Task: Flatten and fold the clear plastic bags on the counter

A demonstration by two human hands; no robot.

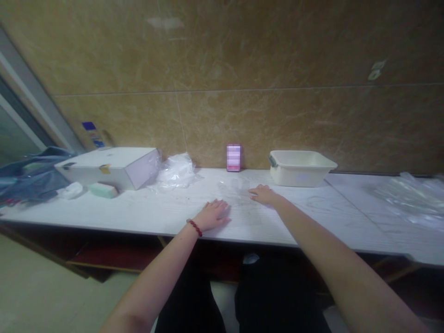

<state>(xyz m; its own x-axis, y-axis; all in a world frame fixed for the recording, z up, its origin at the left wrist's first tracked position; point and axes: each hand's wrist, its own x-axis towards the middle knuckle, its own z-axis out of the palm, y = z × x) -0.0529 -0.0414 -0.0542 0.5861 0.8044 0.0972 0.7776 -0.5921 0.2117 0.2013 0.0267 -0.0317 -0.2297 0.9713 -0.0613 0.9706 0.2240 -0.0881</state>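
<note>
My left hand (pixel 214 215) lies on the white tabletop near its front edge, fingers stretched out and holding nothing. Farther back, my right hand (pixel 263 194) reaches to a small clear plastic piece (pixel 236 186), perhaps a bag, lying flat on the table. Its fingers point left and rest at the right edge of that plastic, without a visible grip. A phone (pixel 233 157) with a blurred screen leans upright against the wall behind the plastic. Behind my right hand and to its right stands a cream plastic basin (pixel 298 178) with a grey handle.
At the left are a white box (pixel 114 162), crumpled clear plastic (pixel 176 170), a pale green and white block (pixel 103 190), a white object (pixel 70 190) and blue fabric (pixel 31 178). More clear plastic (pixel 412 196) lies at the right. A tiled wall (pixel 222 111) closes off the back.
</note>
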